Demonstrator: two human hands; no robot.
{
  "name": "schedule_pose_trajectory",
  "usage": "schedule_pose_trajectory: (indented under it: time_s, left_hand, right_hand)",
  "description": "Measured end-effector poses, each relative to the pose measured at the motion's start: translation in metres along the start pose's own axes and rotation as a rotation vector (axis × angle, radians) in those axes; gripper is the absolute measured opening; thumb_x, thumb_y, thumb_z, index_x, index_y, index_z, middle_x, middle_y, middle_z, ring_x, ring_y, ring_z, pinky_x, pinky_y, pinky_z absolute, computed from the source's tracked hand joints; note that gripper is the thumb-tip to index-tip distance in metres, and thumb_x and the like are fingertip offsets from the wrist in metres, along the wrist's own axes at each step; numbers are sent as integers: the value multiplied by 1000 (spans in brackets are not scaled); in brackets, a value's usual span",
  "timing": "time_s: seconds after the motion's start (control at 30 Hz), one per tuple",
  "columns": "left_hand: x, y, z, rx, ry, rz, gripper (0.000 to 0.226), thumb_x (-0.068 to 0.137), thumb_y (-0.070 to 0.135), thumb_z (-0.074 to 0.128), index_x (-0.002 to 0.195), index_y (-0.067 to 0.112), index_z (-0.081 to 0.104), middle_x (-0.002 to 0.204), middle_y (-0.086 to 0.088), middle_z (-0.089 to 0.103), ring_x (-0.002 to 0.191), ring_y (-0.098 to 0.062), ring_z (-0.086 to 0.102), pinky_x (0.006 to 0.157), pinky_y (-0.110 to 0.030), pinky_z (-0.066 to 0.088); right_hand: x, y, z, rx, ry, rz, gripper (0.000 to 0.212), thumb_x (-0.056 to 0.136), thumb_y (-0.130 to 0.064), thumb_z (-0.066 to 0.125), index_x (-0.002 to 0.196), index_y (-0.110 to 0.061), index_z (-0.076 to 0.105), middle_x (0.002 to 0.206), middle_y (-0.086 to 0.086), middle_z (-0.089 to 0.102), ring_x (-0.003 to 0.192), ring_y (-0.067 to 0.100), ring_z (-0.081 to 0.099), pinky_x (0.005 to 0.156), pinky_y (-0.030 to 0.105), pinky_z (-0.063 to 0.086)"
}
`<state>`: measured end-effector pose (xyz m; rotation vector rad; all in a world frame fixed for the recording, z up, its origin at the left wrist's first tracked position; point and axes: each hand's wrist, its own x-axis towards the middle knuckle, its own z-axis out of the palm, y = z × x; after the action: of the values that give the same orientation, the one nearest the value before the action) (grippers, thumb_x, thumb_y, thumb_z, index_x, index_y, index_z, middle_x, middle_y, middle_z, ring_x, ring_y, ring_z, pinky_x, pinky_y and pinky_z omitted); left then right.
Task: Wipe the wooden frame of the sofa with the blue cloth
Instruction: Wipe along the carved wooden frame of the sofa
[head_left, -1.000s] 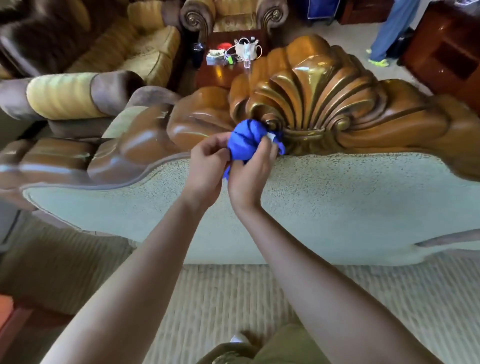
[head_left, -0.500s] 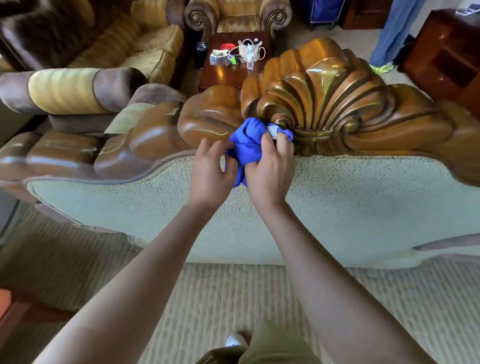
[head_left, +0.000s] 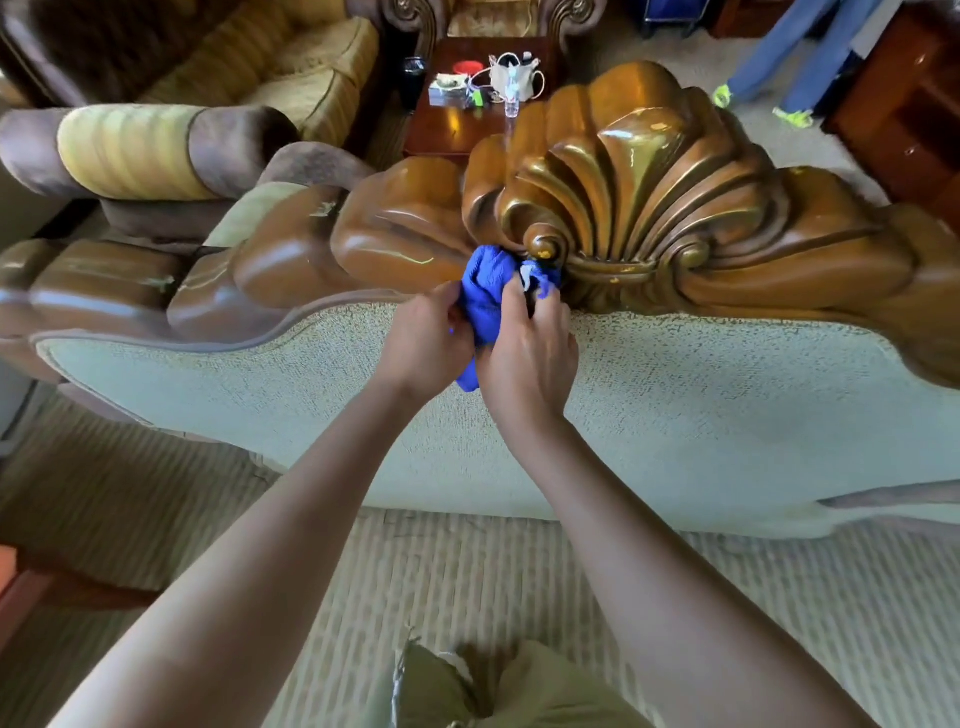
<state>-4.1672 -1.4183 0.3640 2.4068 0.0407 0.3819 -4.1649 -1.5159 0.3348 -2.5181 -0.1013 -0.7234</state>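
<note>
Your blue cloth (head_left: 485, 291) is bunched up against the wooden frame (head_left: 649, 208) of the sofa, pressed into the crease just left of the small round knob at the base of the carved shell. Both your hands are close together and clamped on it: your left hand (head_left: 426, 340) grips the cloth from the left side with curled fingers, and your right hand (head_left: 530, 353) holds it from the right, thumb and fingers pinching the upper folds near the knob. A tail of the cloth hangs down between your two palms, over the pale fabric back (head_left: 701, 415) of the sofa just below the shell

Left of the shell, the frame runs on in smooth rounded lobes. Beyond the shell stands a dark low table (head_left: 457, 124) carrying a small bottle (head_left: 511, 101), a box and some white cords. Farther beyond the shell and to its left sit striped yellow armchairs (head_left: 291, 78), one with a rolled arm (head_left: 135, 150). To the far right beyond the shell, another person's legs in blue trousers (head_left: 779, 57) stand on the carpet beside dark wooden furniture. Below the shell, on your side of the sofa, is ribbed carpet (head_left: 467, 582)
</note>
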Motion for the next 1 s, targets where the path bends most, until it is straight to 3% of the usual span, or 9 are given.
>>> schedule_pose_trajectory:
  time_s: [0.1, 0.23, 0.47, 0.57, 0.7, 0.83, 0.9, 1.0]
  left_hand:
    - [7, -4, -7, -144, -72, -126, 30, 56, 12, 31, 72, 4, 55, 63, -5, 55, 64, -27, 43, 54, -29, 37]
    - [13, -17, -27, -330, -111, -234, 37, 50, 10, 34, 75, -4, 58, 64, -5, 50, 66, -18, 41, 62, -33, 42]
    - [31, -44, -94, -309, 12, -269, 46, 47, 10, 34, 79, -16, 55, 68, -9, 44, 68, -18, 34, 59, -31, 30]
    - [36, -61, -120, -296, 18, -274, 39, 48, 11, 32, 73, -6, 56, 66, -7, 47, 67, -19, 37, 57, -30, 31]
    - [41, -64, -124, -192, -79, -212, 10, 67, 3, 40, 68, 8, 49, 63, -2, 46, 70, -24, 41, 60, -30, 31]
    - [29, -55, -109, -99, -13, -60, 14, 83, -3, 42, 91, 8, 42, 69, 2, 44, 70, -22, 39, 57, -24, 22]
    - [20, -51, -100, -155, 32, 14, 19, 84, 0, 47, 100, 10, 45, 69, 5, 49, 69, -20, 45, 55, -25, 26]
    - [7, -37, -75, -194, 71, 195, 37, 83, 8, 57, 120, 7, 52, 92, -1, 56, 74, -5, 42, 64, -4, 32]
  right_hand:
    - [-1, -9, 5, 86, -136, 17, 68, 70, -15, 71, 135, -10, 48, 119, 18, 53, 104, 39, 53, 70, 41, 46]
    - [1, -32, 15, 154, -98, -6, 67, 66, -13, 72, 130, -9, 53, 109, 20, 54, 99, 41, 52, 72, 44, 49]
    - [14, -111, 33, 199, 1, -24, 54, 69, -16, 70, 122, -11, 60, 101, 18, 54, 92, 39, 51, 66, 40, 45]
    - [19, -150, 40, 141, -1, 12, 41, 74, -19, 66, 115, -13, 63, 99, 13, 52, 92, 36, 51, 66, 40, 44]
    - [15, -150, 44, 146, 24, 105, 44, 76, -20, 63, 120, -15, 61, 106, 14, 52, 99, 35, 50, 70, 41, 46]
    - [8, -131, 44, 157, 114, 106, 42, 74, -23, 64, 116, -20, 65, 104, 12, 53, 93, 33, 52, 61, 37, 46]
    - [7, -118, 42, 211, 152, 160, 39, 75, -25, 61, 113, -20, 65, 100, 8, 52, 91, 28, 53, 58, 33, 44]
    - [9, -87, 34, 337, 149, 290, 41, 80, -24, 54, 120, -19, 60, 110, 4, 50, 96, 24, 54, 68, 35, 47]
